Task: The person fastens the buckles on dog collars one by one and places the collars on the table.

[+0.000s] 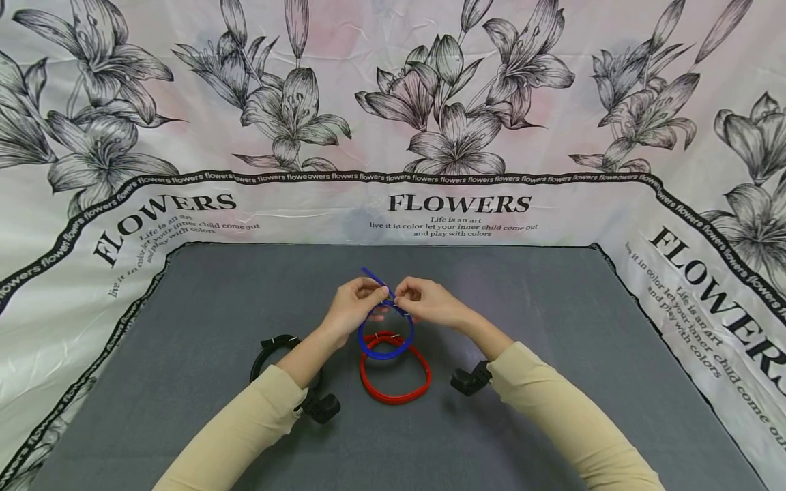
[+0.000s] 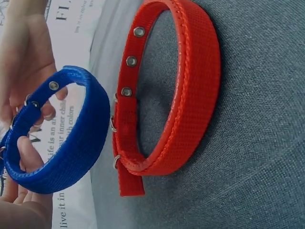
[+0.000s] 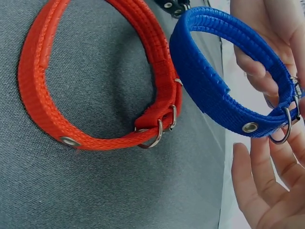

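A blue pet collar [image 1: 385, 355], buckled into a loop, hangs from both hands over the grey table. My left hand [image 1: 355, 303] pinches it at the buckle end, thumb and index finger on the strap. Close beside, my right hand [image 1: 432, 302] pinches the same part from the other side. The strap's free tail points up and left past the left fingers. Metal eyelets and a D-ring show on the blue collar [image 3: 200, 71] in the right wrist view. Below and behind it lies a red collar [image 1: 396, 399], also looped, with a silver buckle and eyelets.
A black collar [image 1: 260, 361] lies at the left, partly hidden by the left forearm. Black wrist devices [image 1: 471, 378] stick out from the sleeves. Beyond the grey table top [image 1: 528, 286] rises a white flower-printed cloth [image 1: 307, 218], which also flanks both sides.
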`<state>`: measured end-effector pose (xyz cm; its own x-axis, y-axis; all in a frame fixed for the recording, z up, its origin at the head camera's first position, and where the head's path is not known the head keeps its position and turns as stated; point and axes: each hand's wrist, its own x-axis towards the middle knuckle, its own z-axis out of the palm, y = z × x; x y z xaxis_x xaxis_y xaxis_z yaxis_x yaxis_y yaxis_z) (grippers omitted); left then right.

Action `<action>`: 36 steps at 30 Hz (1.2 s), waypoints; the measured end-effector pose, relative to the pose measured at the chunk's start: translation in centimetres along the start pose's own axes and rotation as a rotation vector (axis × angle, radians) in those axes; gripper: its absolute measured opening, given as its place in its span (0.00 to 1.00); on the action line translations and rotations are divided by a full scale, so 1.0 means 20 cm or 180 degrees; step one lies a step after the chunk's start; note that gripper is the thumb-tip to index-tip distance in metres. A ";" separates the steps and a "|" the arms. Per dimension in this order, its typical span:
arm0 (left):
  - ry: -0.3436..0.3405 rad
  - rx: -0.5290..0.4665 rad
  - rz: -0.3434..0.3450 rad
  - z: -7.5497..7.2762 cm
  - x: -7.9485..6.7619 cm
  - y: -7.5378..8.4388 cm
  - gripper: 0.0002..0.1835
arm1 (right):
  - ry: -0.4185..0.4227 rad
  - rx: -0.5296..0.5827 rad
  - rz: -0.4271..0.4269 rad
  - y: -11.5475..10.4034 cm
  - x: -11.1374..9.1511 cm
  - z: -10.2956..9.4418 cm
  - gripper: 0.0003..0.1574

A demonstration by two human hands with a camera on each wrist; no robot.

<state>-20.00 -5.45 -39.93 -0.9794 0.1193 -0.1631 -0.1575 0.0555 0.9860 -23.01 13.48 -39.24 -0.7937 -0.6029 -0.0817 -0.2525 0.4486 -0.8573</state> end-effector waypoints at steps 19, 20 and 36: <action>0.0064 0.0449 0.0032 0.00 0.01 0.01 0.10 | 0.0468 -0.0123 0.0004 -0.01 0.02 0.02 0.08; 0.0056 0.0432 0.0026 0.00 0.01 0.01 0.10 | 0.0492 -0.0135 0.0015 -0.01 0.02 0.02 0.08; -0.0029 0.0378 -0.0052 -0.01 0.01 0.00 0.10 | 0.0496 -0.0061 0.0009 -0.01 0.02 0.01 0.13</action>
<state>-20.26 -5.52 -39.91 -0.9755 0.1263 -0.1800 -0.1568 0.1746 0.9721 -23.21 13.03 -39.14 -0.8703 -0.4925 -0.0029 -0.2594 0.4636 -0.8472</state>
